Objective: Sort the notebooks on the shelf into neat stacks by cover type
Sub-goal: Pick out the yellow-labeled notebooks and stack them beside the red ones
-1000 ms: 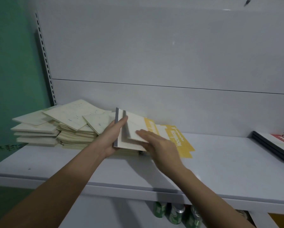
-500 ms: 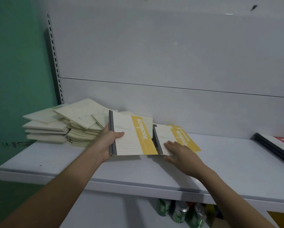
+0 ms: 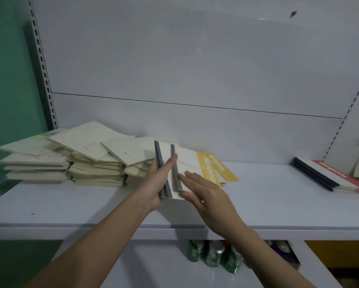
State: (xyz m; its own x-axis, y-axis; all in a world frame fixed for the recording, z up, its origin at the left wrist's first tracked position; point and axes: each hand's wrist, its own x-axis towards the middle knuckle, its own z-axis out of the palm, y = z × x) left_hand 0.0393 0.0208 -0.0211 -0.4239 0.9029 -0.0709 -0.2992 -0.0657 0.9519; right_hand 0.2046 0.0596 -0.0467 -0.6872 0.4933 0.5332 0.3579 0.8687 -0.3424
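Note:
Two yellow-banded notebooks [image 3: 207, 166] with grey spines lie overlapped at the middle of the white shelf [image 3: 278, 204]. My left hand [image 3: 157, 183] grips the spine of the left one, thumb across its cover. My right hand [image 3: 203, 192] holds the near end of the second notebook, fingers on top and thumb under its corner. Left of them sprawl untidy piles of cream-covered notebooks [image 3: 74, 156]. A small stack of red-banded notebooks [image 3: 330, 176] lies at the shelf's far right.
The shelf's back panel rises right behind the notebooks, with a slotted upright [image 3: 43, 65] and a green wall at the left. Several green drink cans [image 3: 212, 256] stand on the lower shelf below the front edge.
The two yellow notebooks lay side by side half a second ago; now they overlap, the right one slid leftward against the left. My right hand moved from flat on the cover to the near end.

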